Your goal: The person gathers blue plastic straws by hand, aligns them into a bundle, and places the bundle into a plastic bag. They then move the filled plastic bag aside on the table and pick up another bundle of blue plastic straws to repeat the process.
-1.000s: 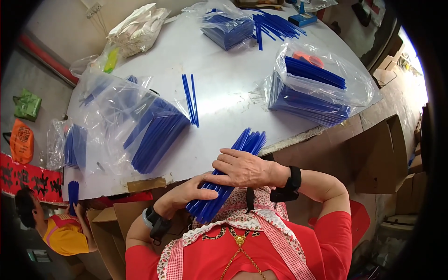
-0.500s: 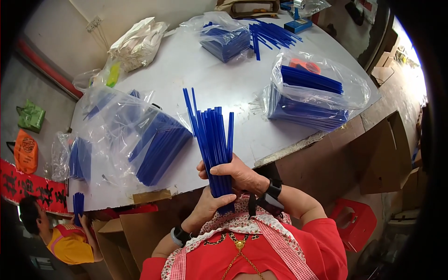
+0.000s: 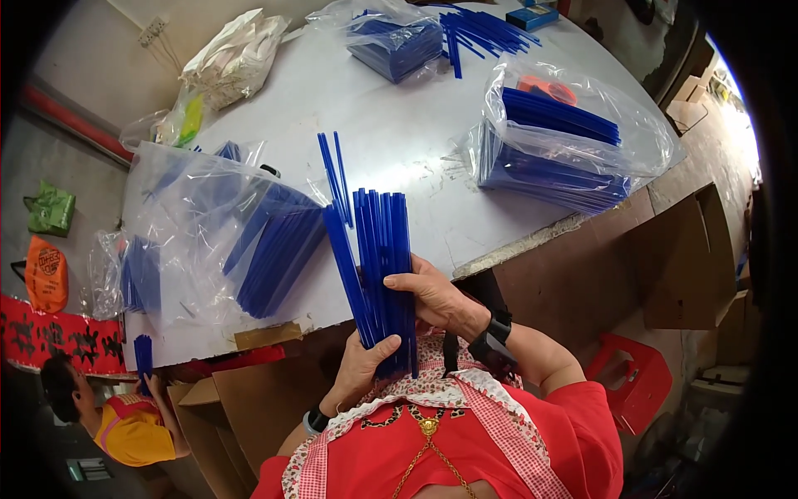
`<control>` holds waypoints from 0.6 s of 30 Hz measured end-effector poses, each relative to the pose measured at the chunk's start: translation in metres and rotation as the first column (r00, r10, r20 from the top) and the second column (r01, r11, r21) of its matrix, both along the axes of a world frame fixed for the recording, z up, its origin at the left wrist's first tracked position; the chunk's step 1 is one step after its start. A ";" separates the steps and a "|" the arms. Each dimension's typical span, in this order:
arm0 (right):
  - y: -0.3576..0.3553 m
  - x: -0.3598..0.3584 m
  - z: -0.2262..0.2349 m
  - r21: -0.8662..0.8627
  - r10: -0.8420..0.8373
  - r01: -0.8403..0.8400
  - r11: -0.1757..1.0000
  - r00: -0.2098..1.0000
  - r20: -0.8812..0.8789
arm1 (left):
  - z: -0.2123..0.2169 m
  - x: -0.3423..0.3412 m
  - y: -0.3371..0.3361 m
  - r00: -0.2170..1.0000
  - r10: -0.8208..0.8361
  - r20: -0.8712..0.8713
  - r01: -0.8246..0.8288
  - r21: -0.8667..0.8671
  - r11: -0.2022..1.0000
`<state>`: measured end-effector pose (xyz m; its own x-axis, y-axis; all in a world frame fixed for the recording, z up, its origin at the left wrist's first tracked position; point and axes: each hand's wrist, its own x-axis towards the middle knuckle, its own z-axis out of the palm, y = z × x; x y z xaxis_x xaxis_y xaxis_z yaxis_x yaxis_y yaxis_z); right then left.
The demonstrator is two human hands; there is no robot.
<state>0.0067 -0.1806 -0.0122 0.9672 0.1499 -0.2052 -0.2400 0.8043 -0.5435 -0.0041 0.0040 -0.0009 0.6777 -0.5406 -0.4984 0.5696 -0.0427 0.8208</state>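
A bundle of long, slim blue plastic sticks [image 3: 386, 249] stands nearly upright before me, fanned into two groups with a gap at the top. My left hand [image 3: 364, 363] is closed round its lower left part, thumb across the front. Higher up, my right hand [image 3: 435, 297] grips the bundle from the right, its thumb pressed on the front and its other fingers hidden behind. Just beyond the bundle's top, two loose blue sticks [image 3: 334, 170] appear to lie on the white table [image 3: 366, 108].
Clear plastic bags full of blue sticks lie left [image 3: 278, 249], right [image 3: 553, 158] and far back [image 3: 395, 46]. Loose sticks [image 3: 482, 29] spread at the back. A co-worker [image 3: 125, 407] holds blue sticks at the lower left, near an open carton [image 3: 266, 407]. A red stool [image 3: 628, 382] stands right.
The bundle has parted into a left group leaning outward and a right group. A stick that stood apart on the right is now level with the others. The whole view has shifted slightly.
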 end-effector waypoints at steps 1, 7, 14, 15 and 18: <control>-0.001 0.000 0.001 0.064 0.004 -0.004 0.998 1.000 0.004 | 0.000 0.000 0.002 1.000 0.001 -0.005 -0.001 0.003 1.000; -0.004 -0.001 0.000 0.184 0.013 -0.018 0.983 1.000 0.028 | 0.001 0.000 0.003 0.998 0.033 -0.058 -0.035 -0.023 0.999; -0.004 -0.004 -0.011 0.266 0.028 -0.038 0.963 0.999 0.038 | 0.001 -0.006 0.000 0.992 0.076 -0.104 -0.084 -0.071 0.994; -0.004 -0.005 -0.015 0.264 0.029 -0.038 0.964 0.999 0.037 | 0.001 -0.007 0.000 0.991 0.082 -0.109 -0.092 -0.086 0.992; -0.004 -0.004 -0.030 0.309 0.078 -0.076 0.948 0.997 0.005 | 0.004 -0.008 -0.001 0.989 0.095 -0.112 -0.106 -0.100 0.989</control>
<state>0.0023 -0.1841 -0.0423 0.9490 0.2806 -0.1437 -0.3104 0.9116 -0.2694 -0.0123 0.0033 0.0031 0.6775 -0.5259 -0.5143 0.6508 0.1026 0.7523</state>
